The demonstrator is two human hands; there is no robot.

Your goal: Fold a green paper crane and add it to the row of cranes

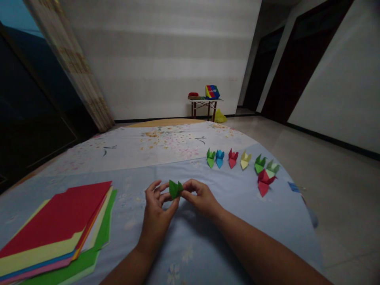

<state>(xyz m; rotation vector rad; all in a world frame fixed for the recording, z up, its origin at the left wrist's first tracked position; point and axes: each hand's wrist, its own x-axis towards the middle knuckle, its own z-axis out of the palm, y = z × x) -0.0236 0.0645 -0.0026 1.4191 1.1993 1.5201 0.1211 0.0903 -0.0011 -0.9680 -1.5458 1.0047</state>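
Note:
A small green folded-paper piece (174, 190), shaped like an origami crane with pointed flaps, is held up just above the blue floral cloth. My left hand (158, 206) grips its left side and underside, the thumb below and the fingers curled behind. On the right edge, the thumb and forefinger of my right hand (202, 197) pinch the paper. Fingertips hide part of its lower edge. To the right stand several finished origami cranes: a green crane (210, 158), a blue crane (219, 158), a red crane (233, 158), a yellow crane (245, 160) and a larger red crane (265, 183).
A stack of coloured paper sheets (56, 221) lies on the left of the round table, red on top. A blue clip-like object (293, 187) sits at the right table edge. Farther back, a small table (206, 100) bears a colourful box (212, 92) near the wall.

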